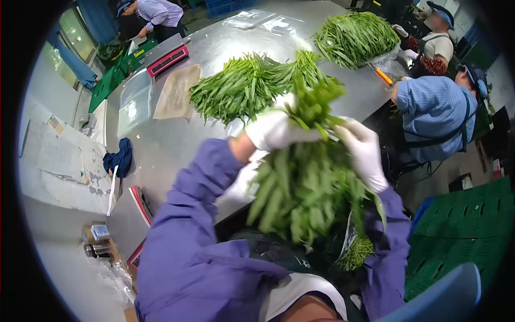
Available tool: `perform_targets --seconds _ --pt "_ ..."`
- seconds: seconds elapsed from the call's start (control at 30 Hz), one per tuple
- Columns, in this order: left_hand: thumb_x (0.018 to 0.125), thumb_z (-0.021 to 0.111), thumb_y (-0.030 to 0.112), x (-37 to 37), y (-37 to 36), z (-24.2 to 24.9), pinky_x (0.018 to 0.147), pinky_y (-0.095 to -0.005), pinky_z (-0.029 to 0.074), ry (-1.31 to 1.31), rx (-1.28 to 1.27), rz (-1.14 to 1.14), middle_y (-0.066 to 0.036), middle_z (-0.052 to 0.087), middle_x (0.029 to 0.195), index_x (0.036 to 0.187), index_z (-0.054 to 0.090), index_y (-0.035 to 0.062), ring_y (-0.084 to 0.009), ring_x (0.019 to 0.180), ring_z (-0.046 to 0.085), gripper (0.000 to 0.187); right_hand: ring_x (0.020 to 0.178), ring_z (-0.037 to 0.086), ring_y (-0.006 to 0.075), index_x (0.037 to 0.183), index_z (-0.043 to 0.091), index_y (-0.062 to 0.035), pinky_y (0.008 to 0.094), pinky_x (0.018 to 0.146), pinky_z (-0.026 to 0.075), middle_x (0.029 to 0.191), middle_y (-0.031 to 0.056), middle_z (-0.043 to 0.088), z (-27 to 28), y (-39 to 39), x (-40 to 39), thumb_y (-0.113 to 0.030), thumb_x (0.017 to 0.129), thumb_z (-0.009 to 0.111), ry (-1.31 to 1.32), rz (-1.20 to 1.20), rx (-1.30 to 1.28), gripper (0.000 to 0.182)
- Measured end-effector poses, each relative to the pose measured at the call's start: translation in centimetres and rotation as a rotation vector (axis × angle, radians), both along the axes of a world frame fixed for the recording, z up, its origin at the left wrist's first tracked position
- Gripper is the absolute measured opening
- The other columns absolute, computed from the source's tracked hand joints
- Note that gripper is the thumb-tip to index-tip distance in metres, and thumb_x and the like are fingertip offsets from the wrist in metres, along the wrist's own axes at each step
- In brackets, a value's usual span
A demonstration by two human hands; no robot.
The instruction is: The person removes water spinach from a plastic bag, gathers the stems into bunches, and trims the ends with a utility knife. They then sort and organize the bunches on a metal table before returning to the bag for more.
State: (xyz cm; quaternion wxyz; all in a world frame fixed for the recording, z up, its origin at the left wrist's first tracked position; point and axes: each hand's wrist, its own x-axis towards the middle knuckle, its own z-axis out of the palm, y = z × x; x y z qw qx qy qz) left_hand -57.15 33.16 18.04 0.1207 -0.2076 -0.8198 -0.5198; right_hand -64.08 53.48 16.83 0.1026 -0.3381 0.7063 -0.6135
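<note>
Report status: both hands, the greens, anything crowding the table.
Left hand and right hand, white-gloved, both grip one bunch of greens, lifted over the steel table. Two more piles of greens lie beyond. Co-worker in blue stands at right.

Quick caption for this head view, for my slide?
Both gloved hands, left and right, grip a bunch of leafy greens.
</note>
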Motion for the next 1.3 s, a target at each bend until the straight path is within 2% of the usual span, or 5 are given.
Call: perform_targets --seconds 0.4,0.63,0.93,1.17,1.3 --pt "0.079 0.051 0.011 5.6 -18.8 -3.5 0.093 -0.0339 0.041 0.443 -1.237 -0.037 -0.004 0.053 0.084 0.096 0.054 0.0114 -0.0216 0.093 0.056 0.017 0.113 0.053 0.0211 0.127 0.047 -0.006 0.0343 0.093 0.045 0.121 0.0096 0.057 -15.1 -22.2 4.7 -0.036 0.097 0.045 -1.65 0.5 -0.487 0.043" --pt "0.069 0.056 0.0 12.2 -16.4 -21.0 0.111 -0.0525 0.021 -0.038 -0.907 0.09 -0.008 0.045 0.135 0.13 0.049 0.016 -0.0264 0.132 0.035 0.064 0.098 0.055 0.0155 0.12 0.049 -0.0098 0.0326 0.084 0.048 0.112 0.0052 0.056 -29.2 -22.7 9.2 -0.023 0.095 0.054 -1.103 0.045 -0.393 0.029" --pt "0.067 0.059 -0.003 21.1 -12.0 -24.4 0.108 -0.0416 0.03 -0.27 -0.194 1.051 -0.02 0.034 0.139 0.14 0.03 0.0057 -0.0341 0.13 0.034 0.08 0.108 0.052 0.0178 0.123 0.052 0.0011 0.0305 0.096 0.038 0.115 0.0088 0.058 -30.6 -19.6 8.9 -0.027 0.096 0.043 -1.051 0.179 0.006 0.04" --pt "0.092 0.054 0.018 22.3 -10.8 -29.6 0.102 -0.0353 0.035 -0.561 1.214 0.994 -0.013 0.05 0.129 0.137 0.036 0.0023 -0.0213 0.119 0.048 0.05 0.119 0.048 0.0246 0.126 0.05 0.0047 0.0343 0.105 0.03 0.125 0.0158 0.055 -29.7 -17.4 6.2 -0.05 0.095 0.029 -1.276 0.405 -0.038 0.066" --pt "0.088 0.064 0.032 17.8 -10.5 -27.7 0.097 -0.0308 0.039 -0.76 0.991 0.92 -0.012 0.053 0.124 0.133 0.041 0.0011 -0.0194 0.112 0.052 0.059 0.11 0.054 0.0207 0.125 0.051 0.0027 0.0313 0.096 0.04 0.119 0.0159 0.058 -27.6 -19.8 5.3 -0.036 0.092 0.053 -0.877 0.495 0.499 0.051"
